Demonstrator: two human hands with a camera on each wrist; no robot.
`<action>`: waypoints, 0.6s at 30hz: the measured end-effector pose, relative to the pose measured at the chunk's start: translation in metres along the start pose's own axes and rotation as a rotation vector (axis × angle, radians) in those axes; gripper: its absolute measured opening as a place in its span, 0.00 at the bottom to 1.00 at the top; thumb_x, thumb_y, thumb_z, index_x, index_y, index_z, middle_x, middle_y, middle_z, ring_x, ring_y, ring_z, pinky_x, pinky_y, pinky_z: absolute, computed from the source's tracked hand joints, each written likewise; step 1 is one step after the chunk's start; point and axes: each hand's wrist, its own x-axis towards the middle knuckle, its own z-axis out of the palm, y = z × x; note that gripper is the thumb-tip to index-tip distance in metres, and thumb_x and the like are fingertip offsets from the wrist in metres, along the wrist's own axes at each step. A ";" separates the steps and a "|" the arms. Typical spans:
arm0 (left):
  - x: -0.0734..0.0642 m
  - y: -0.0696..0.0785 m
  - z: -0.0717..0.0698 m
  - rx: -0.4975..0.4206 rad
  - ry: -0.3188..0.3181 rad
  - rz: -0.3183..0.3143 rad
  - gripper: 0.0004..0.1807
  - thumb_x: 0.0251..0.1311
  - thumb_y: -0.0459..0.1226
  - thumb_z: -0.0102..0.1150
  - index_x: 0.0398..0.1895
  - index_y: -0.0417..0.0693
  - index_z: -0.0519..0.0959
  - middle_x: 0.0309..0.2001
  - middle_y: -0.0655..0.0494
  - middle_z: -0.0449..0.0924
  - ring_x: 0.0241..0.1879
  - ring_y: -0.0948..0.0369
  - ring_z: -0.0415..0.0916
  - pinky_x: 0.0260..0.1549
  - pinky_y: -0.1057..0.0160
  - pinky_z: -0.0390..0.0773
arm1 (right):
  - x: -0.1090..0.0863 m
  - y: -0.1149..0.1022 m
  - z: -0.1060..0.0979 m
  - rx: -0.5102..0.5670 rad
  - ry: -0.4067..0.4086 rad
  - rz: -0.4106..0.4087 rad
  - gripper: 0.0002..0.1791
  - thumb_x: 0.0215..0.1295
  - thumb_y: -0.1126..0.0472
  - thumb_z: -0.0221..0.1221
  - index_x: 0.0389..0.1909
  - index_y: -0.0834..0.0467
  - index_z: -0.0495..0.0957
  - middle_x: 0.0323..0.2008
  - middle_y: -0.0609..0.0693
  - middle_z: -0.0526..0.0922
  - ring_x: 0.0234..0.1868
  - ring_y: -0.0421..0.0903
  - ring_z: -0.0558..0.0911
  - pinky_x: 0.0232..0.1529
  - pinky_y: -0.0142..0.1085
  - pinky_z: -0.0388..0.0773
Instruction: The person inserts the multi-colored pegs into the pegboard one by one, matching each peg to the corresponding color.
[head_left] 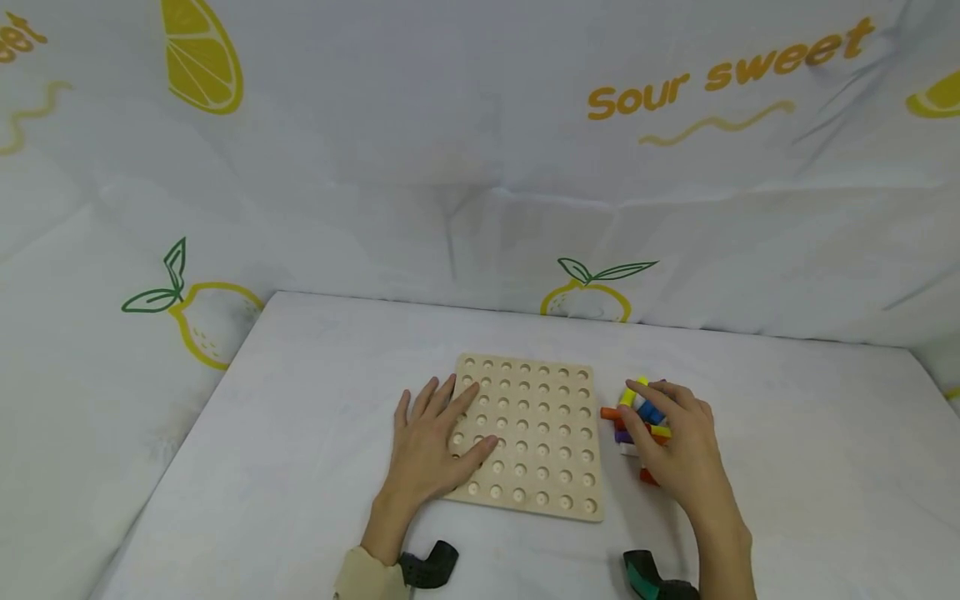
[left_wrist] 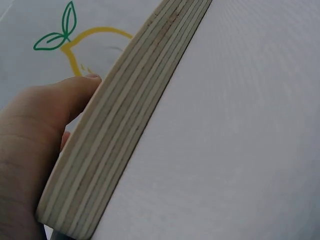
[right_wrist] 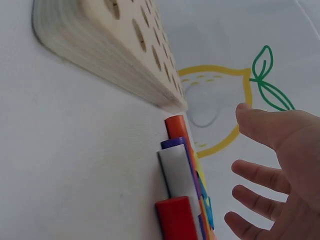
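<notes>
A square wooden pegboard [head_left: 543, 432] with rows of round holes lies flat on the table. My left hand [head_left: 423, 454] rests on its left side with the fingers spread and the thumb over the holes. In the left wrist view, the thumb touches the top edge of the board's layered side [left_wrist: 120, 120]. My right hand [head_left: 686, 450] hovers over a small heap of coloured pegs, its fingers apart and holding nothing. Among them are a yellow peg [head_left: 627, 397], an orange peg [right_wrist: 176, 127], a white peg [right_wrist: 179, 172] and a red peg [right_wrist: 177, 220]. The hand partly hides the heap.
The heap lies just off the board's right edge. A white cloth covers the table [head_left: 817, 467], and a lemon-printed curtain [head_left: 420, 167] hangs behind it. Dark wrist devices [head_left: 431, 567] show at both wrists.
</notes>
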 end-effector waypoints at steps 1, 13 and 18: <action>0.000 0.000 0.000 0.004 0.001 0.000 0.40 0.57 0.65 0.59 0.73 0.65 0.71 0.77 0.49 0.67 0.79 0.44 0.57 0.75 0.30 0.45 | 0.000 0.001 0.001 -0.004 0.001 0.003 0.20 0.66 0.64 0.66 0.59 0.62 0.82 0.59 0.69 0.77 0.59 0.69 0.69 0.53 0.64 0.71; 0.001 -0.002 0.001 0.006 -0.015 -0.005 0.41 0.57 0.66 0.58 0.74 0.66 0.70 0.77 0.50 0.66 0.79 0.45 0.56 0.75 0.30 0.44 | 0.007 0.003 0.016 -0.035 0.066 -0.090 0.16 0.57 0.65 0.73 0.47 0.64 0.88 0.45 0.64 0.83 0.50 0.64 0.76 0.52 0.58 0.68; 0.001 -0.002 0.001 -0.004 -0.021 -0.018 0.42 0.56 0.66 0.58 0.74 0.66 0.70 0.78 0.51 0.65 0.80 0.46 0.55 0.76 0.31 0.43 | 0.007 0.004 0.019 -0.089 0.042 -0.086 0.14 0.58 0.63 0.72 0.45 0.61 0.89 0.45 0.63 0.82 0.48 0.67 0.75 0.48 0.61 0.69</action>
